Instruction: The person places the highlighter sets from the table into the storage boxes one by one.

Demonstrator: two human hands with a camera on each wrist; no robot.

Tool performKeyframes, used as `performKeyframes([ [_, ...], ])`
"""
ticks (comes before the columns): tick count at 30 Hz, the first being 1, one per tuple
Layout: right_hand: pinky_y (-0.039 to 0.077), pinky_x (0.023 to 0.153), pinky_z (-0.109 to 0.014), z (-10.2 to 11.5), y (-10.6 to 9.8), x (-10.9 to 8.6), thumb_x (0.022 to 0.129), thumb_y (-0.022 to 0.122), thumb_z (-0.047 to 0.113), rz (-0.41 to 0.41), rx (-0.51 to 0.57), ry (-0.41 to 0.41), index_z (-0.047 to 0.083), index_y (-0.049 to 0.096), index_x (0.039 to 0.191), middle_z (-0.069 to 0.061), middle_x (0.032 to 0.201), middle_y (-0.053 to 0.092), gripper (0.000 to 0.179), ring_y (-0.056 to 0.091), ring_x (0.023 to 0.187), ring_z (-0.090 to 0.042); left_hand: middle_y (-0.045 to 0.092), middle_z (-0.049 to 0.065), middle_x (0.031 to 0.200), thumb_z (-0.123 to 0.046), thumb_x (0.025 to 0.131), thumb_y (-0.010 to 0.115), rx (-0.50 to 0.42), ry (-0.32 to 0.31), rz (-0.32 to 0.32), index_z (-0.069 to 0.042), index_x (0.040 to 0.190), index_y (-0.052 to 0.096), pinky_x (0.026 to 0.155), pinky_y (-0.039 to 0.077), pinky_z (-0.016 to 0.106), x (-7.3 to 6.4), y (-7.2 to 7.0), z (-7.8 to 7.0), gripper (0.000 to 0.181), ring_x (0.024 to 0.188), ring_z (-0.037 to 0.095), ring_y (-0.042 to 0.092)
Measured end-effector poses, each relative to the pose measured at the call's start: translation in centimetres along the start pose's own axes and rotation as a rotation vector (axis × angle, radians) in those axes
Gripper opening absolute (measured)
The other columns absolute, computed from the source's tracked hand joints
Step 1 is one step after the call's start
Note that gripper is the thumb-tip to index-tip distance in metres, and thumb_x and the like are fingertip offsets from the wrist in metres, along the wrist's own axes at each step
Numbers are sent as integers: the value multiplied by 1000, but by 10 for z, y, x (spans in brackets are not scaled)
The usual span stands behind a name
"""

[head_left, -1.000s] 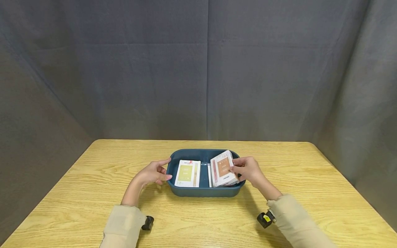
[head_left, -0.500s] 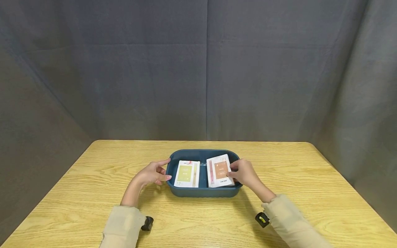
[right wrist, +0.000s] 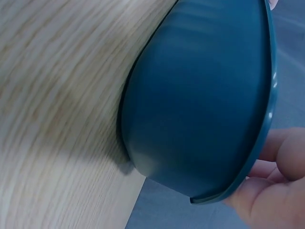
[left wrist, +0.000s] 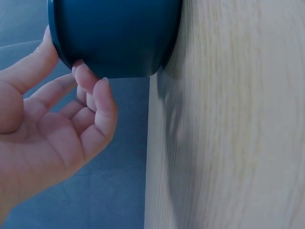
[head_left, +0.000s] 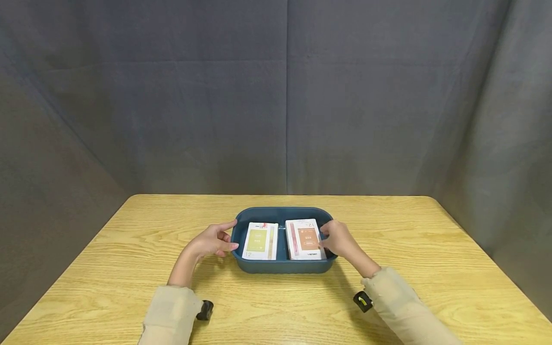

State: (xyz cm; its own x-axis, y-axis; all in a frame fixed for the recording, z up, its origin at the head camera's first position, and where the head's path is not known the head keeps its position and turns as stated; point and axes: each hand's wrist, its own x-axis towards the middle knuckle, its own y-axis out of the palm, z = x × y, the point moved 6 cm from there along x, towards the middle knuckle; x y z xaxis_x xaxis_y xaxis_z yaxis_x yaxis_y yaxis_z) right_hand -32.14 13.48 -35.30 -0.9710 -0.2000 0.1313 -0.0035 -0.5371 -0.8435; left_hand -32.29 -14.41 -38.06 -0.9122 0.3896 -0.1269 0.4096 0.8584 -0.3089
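Observation:
A dark blue two-part bin [head_left: 284, 267] stands on the table. Its left compartment holds a flat white box with a yellow-green label [head_left: 257, 240]. In the right compartment lies a flat white box with an orange label [head_left: 308, 238]. My right hand [head_left: 339, 238] reaches over the bin's right rim, thumb and index finger apart, their tips right at that box's right edge. My left hand [head_left: 213, 239] is at the bin's left end. In the left wrist view its thumb [left wrist: 45, 50] lies along the rim and its other fingers touch the wall from outside.
The wooden table [head_left: 276, 311] extends around the bin on all sides. A grey curtain [head_left: 215, 120] hangs behind it and along both sides. Black wrist cameras [head_left: 205, 310] sit at both sleeves.
The orange-labelled box has gone from tilted in my right hand to flat and straight in the right compartment. My right fingertips have drawn back to its edge. My left hand stays at the bin.

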Motion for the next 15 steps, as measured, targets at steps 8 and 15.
performKeyframes([
  [8,48,72,-39,4,-3,-5,80,61,-3,-38,51,-109,-16,61,98,-27,95,60,22,59,87,-34,43,7,75,-1,81,63,79,-10,-40,3,139,25,57,44,31,1,-2,1,69,60,14,42],
  [15,49,66,-35,3,-14,-14,83,59,1,-149,133,-152,-11,62,100,-22,95,62,21,59,79,-27,53,19,98,-7,82,63,294,-11,-152,8,132,36,63,45,34,-5,3,-16,59,77,24,51],
])
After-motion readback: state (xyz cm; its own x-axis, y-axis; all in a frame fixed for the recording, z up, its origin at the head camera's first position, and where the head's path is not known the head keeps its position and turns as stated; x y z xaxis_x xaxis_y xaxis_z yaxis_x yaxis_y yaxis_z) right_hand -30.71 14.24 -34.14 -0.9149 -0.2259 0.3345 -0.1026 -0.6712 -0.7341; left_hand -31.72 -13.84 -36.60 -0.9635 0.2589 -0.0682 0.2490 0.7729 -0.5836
